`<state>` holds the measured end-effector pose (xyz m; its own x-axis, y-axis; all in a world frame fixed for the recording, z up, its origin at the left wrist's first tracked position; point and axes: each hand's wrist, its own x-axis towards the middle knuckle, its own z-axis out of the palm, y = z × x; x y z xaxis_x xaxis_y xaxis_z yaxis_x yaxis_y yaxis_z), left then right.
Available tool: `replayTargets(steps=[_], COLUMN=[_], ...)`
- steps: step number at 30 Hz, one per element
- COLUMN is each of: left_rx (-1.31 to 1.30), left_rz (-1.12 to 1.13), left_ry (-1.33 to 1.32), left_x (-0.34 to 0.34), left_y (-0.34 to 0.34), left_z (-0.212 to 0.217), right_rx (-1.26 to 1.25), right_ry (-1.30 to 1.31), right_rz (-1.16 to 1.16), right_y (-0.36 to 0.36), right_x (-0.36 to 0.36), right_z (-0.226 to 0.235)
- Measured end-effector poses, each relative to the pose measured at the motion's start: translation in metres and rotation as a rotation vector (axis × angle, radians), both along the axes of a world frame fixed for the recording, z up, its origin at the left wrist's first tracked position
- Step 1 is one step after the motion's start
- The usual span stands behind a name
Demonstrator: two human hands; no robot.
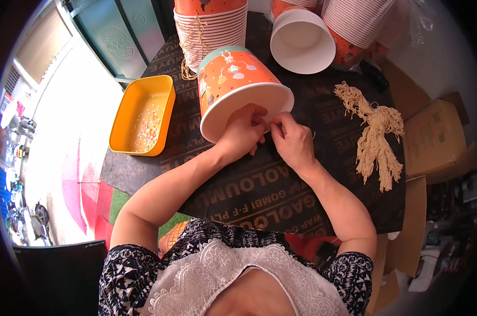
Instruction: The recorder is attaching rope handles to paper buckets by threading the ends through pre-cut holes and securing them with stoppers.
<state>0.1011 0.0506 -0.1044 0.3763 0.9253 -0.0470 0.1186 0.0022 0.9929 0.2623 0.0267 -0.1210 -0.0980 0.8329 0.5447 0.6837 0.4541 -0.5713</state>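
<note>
An orange paper bucket (233,79) with a teal band and a white inside lies on its side on the dark board (259,195), its mouth toward me. My left hand (244,131) grips the bucket's rim at the lower right. My right hand (293,139) meets it there, fingers pinched on a thin beige string at the rim. The string itself is mostly hidden between the fingers.
A bundle of beige strings (375,131) lies to the right. At the left edge sits a yellow tray (123,124) of small beads. Stacks of paper buckets (212,29) and one lying with its white inside showing (302,42) stand behind. Cardboard boxes (436,139) sit right.
</note>
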Motion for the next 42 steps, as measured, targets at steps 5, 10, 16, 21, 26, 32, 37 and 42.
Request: replayTargets(steps=[5, 10, 16, 21, 26, 32, 37, 42], left_rx=[-0.019, -0.018, -0.036, -0.018, -0.025, -0.051, -0.047, -0.046], left_rz=[0.007, 0.014, -0.025, 0.011, 0.031, 0.031, 0.033, 0.038], left_ry=[-0.029, -0.074, -0.015, -0.017, -0.008, -0.028, -0.049, -0.028], left_x=[0.001, -0.001, -0.001, 0.002, 0.003, 0.002, 0.003, 0.003], left_y=[-0.001, 0.000, -0.001, 0.000, 0.000, 0.001, 0.002, 0.001], left_z=[0.002, -0.002, 0.004, 0.005, 0.008, 0.006, 0.002, 0.004], right_rx=[0.033, 0.037, 0.063, 0.076, 0.076, 0.011, 0.123, 0.201], right_ry=[-0.042, -0.054, -0.034, -0.061, -0.005, 0.010, -0.061, -0.173], right_rz=[0.007, 0.006, -0.004, 0.013, 0.030, 0.103, 0.104, 0.101], right_y=[0.001, 0.000, 0.001, 0.003, 0.001, -0.008, -0.005, -0.002], right_x=[0.002, 0.000, 0.003, 0.002, 0.002, 0.006, 0.004, 0.004], right_z=[-0.003, -0.001, -0.007, -0.006, -0.004, 0.005, 0.001, -0.001])
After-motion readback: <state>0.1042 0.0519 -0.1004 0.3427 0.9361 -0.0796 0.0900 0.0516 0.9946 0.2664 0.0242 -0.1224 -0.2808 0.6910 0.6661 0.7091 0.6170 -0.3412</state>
